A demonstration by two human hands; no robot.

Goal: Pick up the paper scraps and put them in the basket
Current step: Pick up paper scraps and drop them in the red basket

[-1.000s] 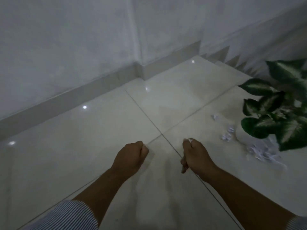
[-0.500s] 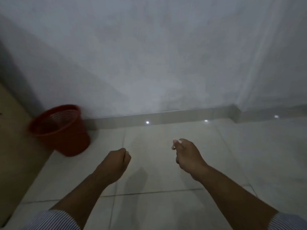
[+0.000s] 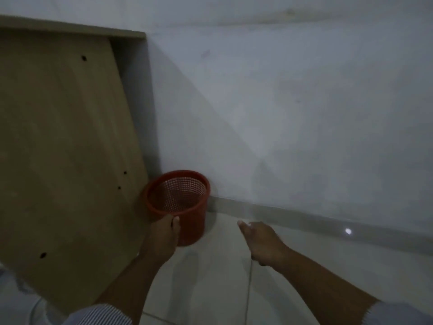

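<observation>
A red mesh basket (image 3: 195, 227) stands on the tiled floor against the wall, beside a wooden panel. My left hand (image 3: 164, 238) is closed in a fist at the basket's near rim, touching or almost touching it; what the fist holds is hidden. To the right of the basket and apart from it, my right hand (image 3: 261, 241) pinches a small white paper scrap (image 3: 246, 224) at its fingertips. No loose scraps show on the floor.
A large tan wooden panel (image 3: 65, 148) leans at the left, right next to the basket. The grey wall and its skirting (image 3: 304, 219) run behind. Pale floor tiles (image 3: 210, 289) lie under both arms.
The view has swung left, away from the plant and scattered scraps. The basket is now close and central. Both hands have moved toward it, with the left fist reaching its rim.
</observation>
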